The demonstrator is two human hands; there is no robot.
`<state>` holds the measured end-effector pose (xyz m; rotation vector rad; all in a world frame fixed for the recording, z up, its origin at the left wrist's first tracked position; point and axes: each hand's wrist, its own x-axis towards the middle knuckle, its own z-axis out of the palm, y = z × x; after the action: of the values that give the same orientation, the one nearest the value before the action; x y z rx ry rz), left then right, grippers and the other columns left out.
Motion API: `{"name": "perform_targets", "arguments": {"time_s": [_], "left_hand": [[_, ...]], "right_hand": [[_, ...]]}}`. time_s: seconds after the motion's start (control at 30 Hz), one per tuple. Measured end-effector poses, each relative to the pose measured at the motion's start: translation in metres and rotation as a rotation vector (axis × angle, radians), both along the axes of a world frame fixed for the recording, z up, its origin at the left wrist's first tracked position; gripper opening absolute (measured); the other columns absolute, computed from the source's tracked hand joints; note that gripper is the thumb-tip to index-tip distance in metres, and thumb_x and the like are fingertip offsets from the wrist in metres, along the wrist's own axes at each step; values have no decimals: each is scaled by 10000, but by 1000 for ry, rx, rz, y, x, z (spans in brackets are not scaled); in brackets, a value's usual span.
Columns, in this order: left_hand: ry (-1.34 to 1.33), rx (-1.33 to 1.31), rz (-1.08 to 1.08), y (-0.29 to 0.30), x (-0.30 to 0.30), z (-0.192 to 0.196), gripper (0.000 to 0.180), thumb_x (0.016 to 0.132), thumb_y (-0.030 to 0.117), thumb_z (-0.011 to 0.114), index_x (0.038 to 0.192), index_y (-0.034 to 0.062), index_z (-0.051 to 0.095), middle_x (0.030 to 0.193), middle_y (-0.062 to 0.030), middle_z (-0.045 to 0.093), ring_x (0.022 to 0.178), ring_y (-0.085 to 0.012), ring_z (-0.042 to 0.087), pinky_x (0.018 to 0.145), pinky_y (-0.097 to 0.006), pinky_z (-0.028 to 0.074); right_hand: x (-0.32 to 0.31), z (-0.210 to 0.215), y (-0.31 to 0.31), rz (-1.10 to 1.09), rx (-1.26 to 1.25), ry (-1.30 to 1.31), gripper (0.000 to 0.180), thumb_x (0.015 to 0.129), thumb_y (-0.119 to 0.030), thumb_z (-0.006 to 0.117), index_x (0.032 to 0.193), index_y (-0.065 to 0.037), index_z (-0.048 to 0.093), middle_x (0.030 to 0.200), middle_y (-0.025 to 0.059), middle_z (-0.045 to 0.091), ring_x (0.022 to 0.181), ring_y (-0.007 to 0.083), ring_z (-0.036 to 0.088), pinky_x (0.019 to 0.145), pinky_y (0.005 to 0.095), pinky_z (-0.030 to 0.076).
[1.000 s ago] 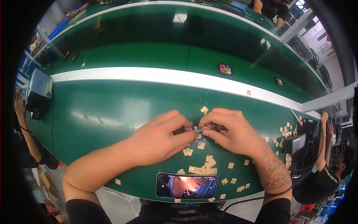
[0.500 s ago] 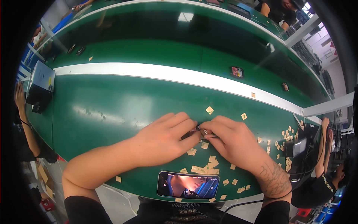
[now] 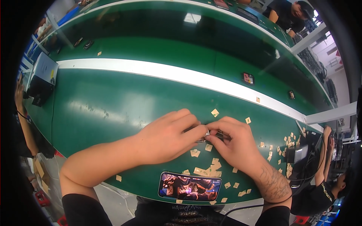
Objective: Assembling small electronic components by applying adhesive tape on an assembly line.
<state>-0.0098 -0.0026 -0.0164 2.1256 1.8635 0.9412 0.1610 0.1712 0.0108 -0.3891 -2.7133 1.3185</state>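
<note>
Part (image 3: 206, 134) small, metallic | pinched between both hands' fingertips (image 3: 211, 138)

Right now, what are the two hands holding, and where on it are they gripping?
Both hands pinch one small metallic part over the green belt: left hand on its left end, right hand on its right end.

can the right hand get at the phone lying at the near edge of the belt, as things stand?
Probably yes. The phone lies flat just below the right hand, with only small tan squares between them. But that hand shares a grip on a small metal part with the left hand.
</note>
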Motion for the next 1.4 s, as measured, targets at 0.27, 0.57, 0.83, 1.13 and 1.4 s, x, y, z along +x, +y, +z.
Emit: {"name": "perform_targets", "arguments": {"time_s": [0.27,0.57,0.83,1.13,1.4], "left_hand": [[-14,14,15,1,2,-2,361,824,86,828,1140,36,660,1098,-112,626,998,-334,622,839,-426,559],[18,11,-2,2,2,0,332,801,86,847,1102,61,708,1104,-106,628,985,-327,634,835,-419,570],[223,1,42,3,10,5,359,823,98,830,1178,124,779,1131,-84,644,996,-305,645,836,-423,556],[-103,117,42,10,1,-1,450,825,21,836,1253,107,729,1155,-94,653,995,-304,649,794,-386,555],[-546,-149,157,15,10,12,405,911,-14,784,1293,35,657,1035,-96,702,859,-193,681,734,-304,546]], "right_hand": [[-6,3,-9,16,247,63,117,880,10,738,995,-3,748,883,153,711,753,373,710,656,456,565],[-9,-6,-2,26,137,69,82,870,3,739,946,-18,718,881,155,708,762,367,717,668,448,575],[-4,-4,14,-17,110,96,225,889,-17,746,1103,-48,687,928,120,693,794,341,722,681,416,578],[-4,-6,16,23,-101,69,246,910,-32,762,1148,-26,699,881,113,725,796,283,726,700,366,563],[5,-5,13,-45,-185,190,244,948,39,762,1186,14,716,909,29,723,674,8,531,584,204,423]]}}
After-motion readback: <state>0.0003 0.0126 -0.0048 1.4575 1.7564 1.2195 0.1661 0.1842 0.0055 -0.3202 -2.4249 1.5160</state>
